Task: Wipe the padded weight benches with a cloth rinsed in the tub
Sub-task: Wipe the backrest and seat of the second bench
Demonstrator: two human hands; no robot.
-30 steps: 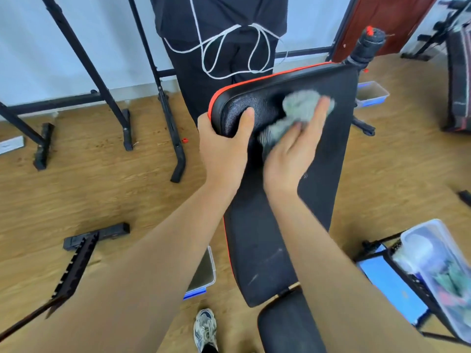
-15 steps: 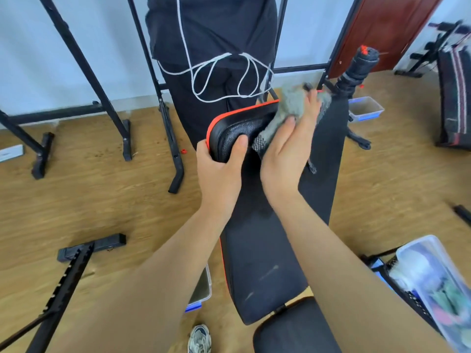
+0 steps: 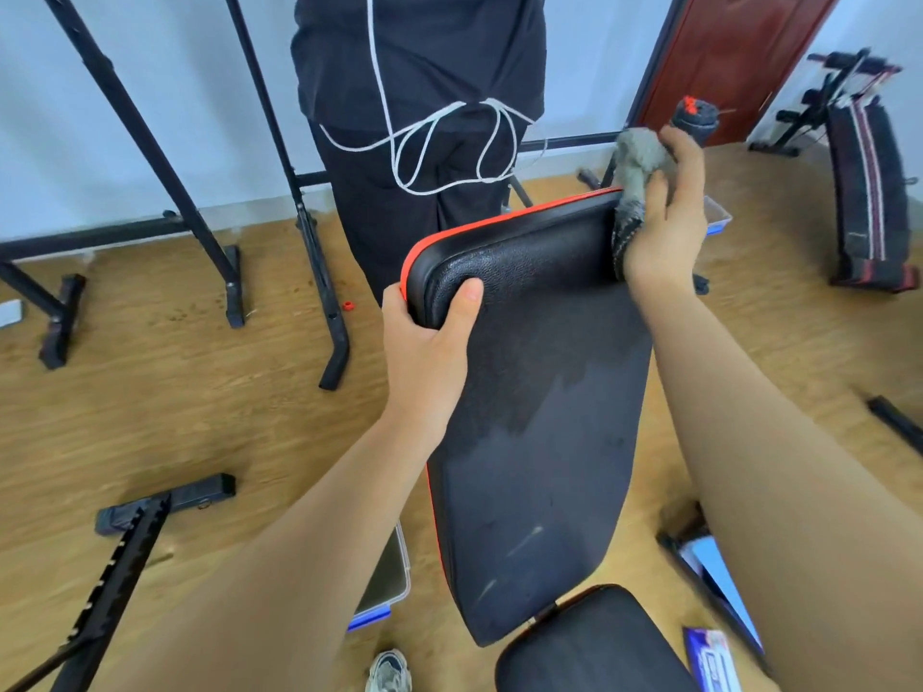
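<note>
Head view: left hand [image 3: 424, 347] grips the backrest [image 3: 539, 467] at its top-left corner, right hand [image 3: 664, 222] clutches the cloth [image 3: 637, 152] at the top-right; lower half looks unwiped.

A person in black [image 3: 419, 67], white cord [image 3: 492, 104] dangling, stands ahead. Black rack frames [image 3: 233, 287] stand on the wooden floor [image 3: 150, 402].

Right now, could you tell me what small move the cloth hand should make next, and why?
Probably draw the cloth down the backrest pad: the right hand holds it at the top right corner, and pale streaks show lower down.
</note>
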